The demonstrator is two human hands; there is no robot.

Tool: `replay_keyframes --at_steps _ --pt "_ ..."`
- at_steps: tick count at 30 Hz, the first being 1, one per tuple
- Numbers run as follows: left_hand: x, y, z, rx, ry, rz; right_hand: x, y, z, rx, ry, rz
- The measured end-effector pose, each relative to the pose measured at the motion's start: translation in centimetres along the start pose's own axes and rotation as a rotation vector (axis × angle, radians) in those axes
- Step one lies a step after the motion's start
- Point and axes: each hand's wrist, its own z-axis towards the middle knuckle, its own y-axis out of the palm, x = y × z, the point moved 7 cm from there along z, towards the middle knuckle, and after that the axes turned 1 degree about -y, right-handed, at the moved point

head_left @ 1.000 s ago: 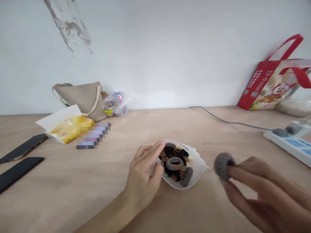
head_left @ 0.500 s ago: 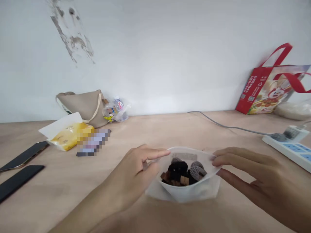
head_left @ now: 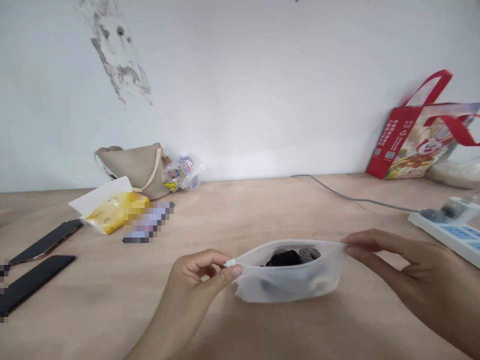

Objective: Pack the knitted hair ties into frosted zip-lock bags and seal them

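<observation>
A frosted, see-through zip bag (head_left: 288, 282) stands on the table in front of me, its mouth parted in a narrow slit. Inside it are a black soft-looking item (head_left: 285, 258) and a grey patterned one (head_left: 309, 255); their kind is hard to make out. My left hand (head_left: 202, 280) pinches the bag's left top corner at a small white slider (head_left: 230, 262). At the opposite top corner, my right hand (head_left: 393, 265) pinches the rim between thumb and fingers.
A yellow tissue pack (head_left: 116, 210), a phone (head_left: 148, 225) and dark flat objects (head_left: 41, 275) lie left. Behind them sit a beige bag (head_left: 135, 167) and a bottle (head_left: 185, 162). Right are a power strip (head_left: 450, 230), a grey cable (head_left: 348, 196) and a red carrier bag (head_left: 408, 140).
The bag's mouth has gone from wide and round to a narrow slit, pulled out sideways. Both hands now pinch its corners; the left has moved left and closed on the slider.
</observation>
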Motion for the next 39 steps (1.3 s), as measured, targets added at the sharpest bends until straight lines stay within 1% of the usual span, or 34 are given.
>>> replay_keyframes --at_steps 1,2,3,4,6,7,8,9,10,11,12,14,16,18,19,20,22,24,25,26,27,28,29,30,31,32,33,34,35,36,39 --pt "-0.2 0.2 0.0 0.01 -0.01 -0.015 -0.9 -0.1 0.3 0.038 -0.024 -0.055" --pt "-0.3 0.3 0.0 0.021 -0.011 -0.03 -2.4 0.0 0.6 0.067 -0.072 -0.102" --pt "-0.2 0.4 -0.1 0.032 -0.001 -0.042 -4.3 0.3 1.0 0.094 -0.128 -0.131" --pt "0.0 0.5 -0.1 0.044 0.019 -0.048 -6.5 1.0 1.3 0.083 -0.223 -0.099" --pt "0.7 0.4 -0.4 0.066 0.057 -0.042 -11.0 3.2 1.7 -0.008 -0.392 0.006" --pt "1.0 0.3 -0.6 0.074 0.064 -0.034 -12.4 4.2 2.0 -0.016 -0.383 0.022" --pt "1.3 0.2 -0.9 0.078 0.061 -0.024 -13.7 5.4 2.1 -0.086 -0.418 0.013" --pt "1.5 0.0 -1.1 0.076 0.053 -0.012 -14.6 6.4 2.1 -0.137 -0.444 0.008" --pt "1.6 -0.3 -1.3 0.073 0.042 0.003 -14.9 7.1 2.1 -0.176 -0.462 -0.004" --pt "1.7 -0.6 -1.4 0.069 0.036 0.021 -14.8 7.5 2.0 -0.209 -0.483 -0.012" --pt "1.7 -0.9 -1.4 0.07 0.032 0.04 -14.2 7.4 2.0 -0.22 -0.483 -0.017" --pt "1.3 -1.9 -1.2 0.101 0.028 0.068 -11.5 6.4 2.2 -0.205 -0.439 -0.053" --pt "0.8 -2.9 -0.5 0.162 0.035 0.055 -8.0 4.4 2.4 -0.15 -0.372 -0.154" --pt "0.5 -3.8 0.1 0.211 0.078 0.02 -5.0 2.0 2.0 -0.049 -0.365 -0.277" --pt "0.5 -4.1 0.3 0.214 0.113 0.013 -3.8 0.9 1.6 -0.015 -0.369 -0.329" --pt "0.6 -4.3 0.4 0.19 0.157 0.019 -3.0 0.2 0.9 -0.02 -0.4 -0.36" --pt "1.0 -4.3 0.2 0.078 0.242 0.064 -2.0 -0.7 -0.9 -0.061 -0.439 -0.374" --pt "1.3 -4.0 -0.7 -0.043 0.285 0.122 -2.0 -0.8 -2.7 -0.083 -0.434 -0.346" --pt "1.4 -3.7 -1.2 -0.075 0.295 0.147 -2.3 -0.7 -3.4 -0.075 -0.413 -0.327" --pt "1.4 -3.3 -1.8 -0.078 0.298 0.17 -2.8 -0.3 -3.9 -0.067 -0.392 -0.309" --pt "1.4 -2.6 -2.4 -0.079 0.295 0.205 -3.5 0.4 -4.3 -0.06 -0.383 -0.297" --pt "1.8 -1.6 -3.2 -0.047 0.375 0.245 -4.4 1.3 -4.6 -0.069 -0.393 -0.289" --pt "1.5 -0.2 -3.8 -0.03 0.382 0.327 -5.3 2.4 -4.9 -0.086 -0.415 -0.283" --pt "1.4 1.7 -4.5 -0.043 0.448 0.419 -6.3 3.6 -5.2 -0.103 -0.456 -0.277" --pt "1.9 3.7 -5.5 -0.047 0.642 0.478 -7.1 4.8 -5.5 -0.115 -0.507 -0.276" --pt "1.6 5.7 -6.3 -0.077 0.765 0.553 -7.8 5.8 -5.9 -0.118 -0.563 -0.279" --pt "0.6 7.7 -6.5 -0.164 0.764 0.664 -8.3 6.8 -6.4 -0.12 -0.612 -0.286" --pt "-0.3 9.0 -6.5 -0.186 0.773 0.753 -8.4 7.6 -6.8 -0.12 -0.643 -0.295" --pt "-0.9 9.9 -6.6 -0.201 0.787 0.813 -8.3 8.3 -7.3 -0.129 -0.656 -0.307" --pt "-1.5 10.4 -6.5 -0.214 0.785 0.853 -8.1 8.8 -7.7 -0.147 -0.658 -0.316" --pt "-2.2 10.6 -6.6 -0.228 0.791 0.854 -7.2 9.9 -8.7 -0.234 -0.622 -0.287"
